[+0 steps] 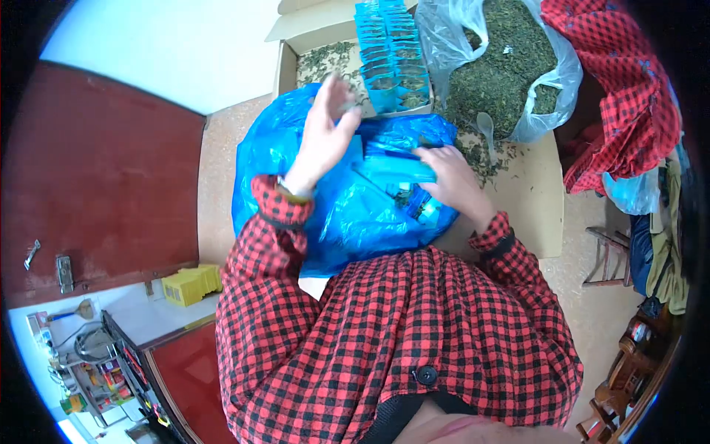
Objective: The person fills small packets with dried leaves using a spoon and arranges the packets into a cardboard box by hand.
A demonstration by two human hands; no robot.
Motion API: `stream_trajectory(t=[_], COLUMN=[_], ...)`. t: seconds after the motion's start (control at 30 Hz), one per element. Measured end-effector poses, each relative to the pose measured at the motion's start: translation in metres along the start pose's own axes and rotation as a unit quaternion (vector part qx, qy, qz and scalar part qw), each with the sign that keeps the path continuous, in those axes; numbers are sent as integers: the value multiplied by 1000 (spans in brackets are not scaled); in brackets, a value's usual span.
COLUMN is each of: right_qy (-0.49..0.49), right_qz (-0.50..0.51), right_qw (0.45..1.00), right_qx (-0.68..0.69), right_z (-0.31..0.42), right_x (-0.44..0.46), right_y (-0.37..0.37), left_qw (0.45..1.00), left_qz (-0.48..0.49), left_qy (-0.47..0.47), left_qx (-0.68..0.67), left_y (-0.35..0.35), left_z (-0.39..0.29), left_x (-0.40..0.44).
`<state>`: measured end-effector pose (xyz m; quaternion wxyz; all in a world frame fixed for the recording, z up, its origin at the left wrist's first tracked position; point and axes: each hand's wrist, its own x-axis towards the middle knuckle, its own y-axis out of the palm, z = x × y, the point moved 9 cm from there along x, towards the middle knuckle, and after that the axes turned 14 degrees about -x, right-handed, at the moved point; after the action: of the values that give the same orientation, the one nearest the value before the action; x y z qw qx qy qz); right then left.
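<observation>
My left hand is raised over the left part of a big blue plastic bag, with thumb and fingers apart and nothing plainly held. At the bag's opening, my right hand has its thumb and fingers around the right end of a flat blue packet. More small packets, blue with pale patches, lie in the bag just below that hand. Behind the bag, rows of open blue pouches stand in a cardboard box, several showing dried leaf inside.
A clear plastic bag full of dried green leaves stands at the back right. A pale plastic spoon lies in front, by scattered leaf on cardboard. Red checked cloth hangs right; a yellow block sits left.
</observation>
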<state>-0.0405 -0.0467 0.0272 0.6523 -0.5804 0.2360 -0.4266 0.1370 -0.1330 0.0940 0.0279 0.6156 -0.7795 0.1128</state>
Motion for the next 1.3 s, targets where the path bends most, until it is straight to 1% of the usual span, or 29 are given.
stream_trajectory(t=[0.03, 0.07, 0.1, 0.13, 0.2, 0.23, 0.3, 0.4, 0.47, 0.5, 0.53, 0.57, 0.6, 0.63, 0.67, 0.7, 0.77, 0.93, 1.03, 1.07, 1.17, 1.2, 1.3], right_qy=[91, 181, 266, 272, 287, 291, 281, 266, 250, 243, 248, 237, 229, 219, 230, 212, 170, 192, 200, 202, 225, 228, 217], right_qz=[-24, -49, -77, -85, -146, -173, -192, -225, -209, -199, -203, -239, -272, -303, -302, -297, -280, -255, -295, -293, -124, -122, -42], right_qw=[993, 970, 934, 933, 907, 891, 886, 876, 855, 843, 839, 851, 861, 870, 868, 892, 931, 932, 924, 924, 950, 950, 950], right_qx=[77, 153, 226, 219, 273, 302, 314, 334, 403, 436, 439, 402, 363, 320, 319, 266, 159, 173, 136, 138, 176, 176, 220], right_z=[-18, -37, -54, -56, -54, -53, -46, -48, -59, -61, -65, -70, -74, -77, -83, -81, -73, -85, -90, -93, -103, -106, -114], right_x=[-8, -21, -36, -42, -48, -50, -50, -57, -65, -65, -66, -71, -75, -79, -80, -75, -66, -64, -70, -71, -66, -68, -66], right_y=[-8, -14, -17, -20, -18, -15, -11, -13, -7, -8, -12, -28, -50, -68, -74, -84, -94, -78, -79, -80, -63, -62, -44], left_qw=[993, 992, 985, 975, 985, 985, 972, 981, 986, 992, 996, 997, 996, 996, 994, 990, 991, 991, 991, 990, 985, 981, 975], left_qz=[-1, 9, -2, -11, 14, 17, 71, 68, 69, 67, 67, 68, 78, 75, 71, 66, 79, 82, 79, 80, 99, 112, 131], left_qy=[8, 13, -16, -45, -65, -62, -105, -89, -82, -65, -50, -36, -42, -5, 32, 71, 69, 81, 86, 93, 106, 113, 121], left_qx=[-118, -123, -171, -217, -159, -158, -200, -156, -130, -82, -35, 12, 13, 43, 71, 98, 87, 66, 69, 76, 95, 110, 130], left_y=[10, 28, 48, 70, 117, 134, 166, 173, 174, 172, 170, 170, 174, 178, 182, 187, 196, 201, 202, 204, 211, 214, 220], left_z=[-5, -8, -2, 6, 30, 26, 20, 9, 8, 10, 13, 17, 26, 30, 33, 34, 44, 58, 61, 61, 64, 66, 65], left_x=[-8, -18, -29, -36, -44, -40, -35, -22, -14, -11, -9, -9, -10, -8, -8, -8, -10, -7, -10, -12, -13, -14, -13])
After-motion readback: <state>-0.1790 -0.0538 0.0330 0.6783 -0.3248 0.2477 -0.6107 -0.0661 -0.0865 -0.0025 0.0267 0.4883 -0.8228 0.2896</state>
